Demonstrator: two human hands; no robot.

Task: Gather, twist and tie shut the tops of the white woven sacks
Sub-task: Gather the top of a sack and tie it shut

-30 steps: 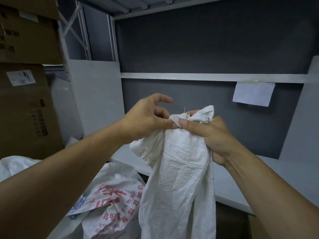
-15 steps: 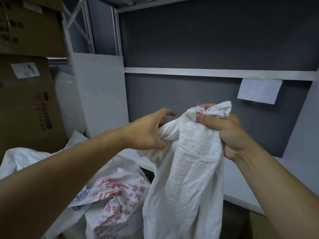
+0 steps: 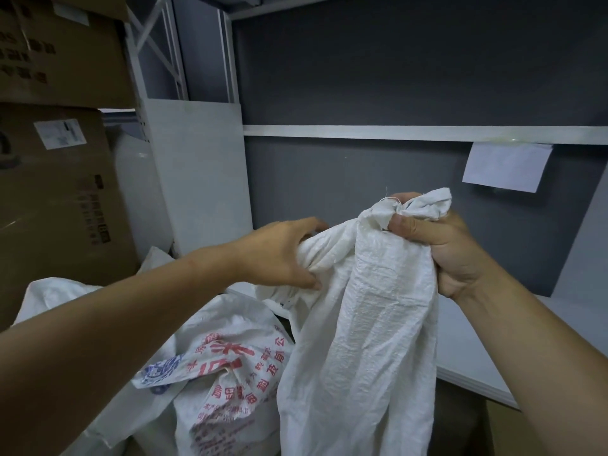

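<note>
Gathering step, judging by the grips. Far left: stacked cardboard boxes [image 3: 59, 192], not involved. Low left, a printed sack [image 3: 223, 366] with red and blue lettering lies slumped, mouth loose, not tied as far as can be seen. Left hand [image 3: 279, 255] reaches in from the left, fingers and thumb curled round a loose fold of fabric at the left side of the mouth of the white woven sack [image 3: 371, 324]. That sack hangs in mid-air at frame centre, held up by both hands, its body drooping past the bottom edge; contents not visible. Right hand [image 3: 437, 245] is clenched round the bunched top, thumb pressed across the front, with a crumpled tuft and a frayed thread sticking out above the fist. Behind, upper right, a paper note [image 3: 506, 166] hangs from the shelf rail [image 3: 362, 131].

To do this well, probably: sweep the left fold across into the right fist so no flap sits outside the bunch. Feed it in under the thumb without loosening the fist. Leave enough neck above the grip to twist and knot. Hold the sack hanging taut so the pleats stack neatly. Risk: woven plastic looks slick and springy, so a slack grip could let the bunch fan open.
</note>
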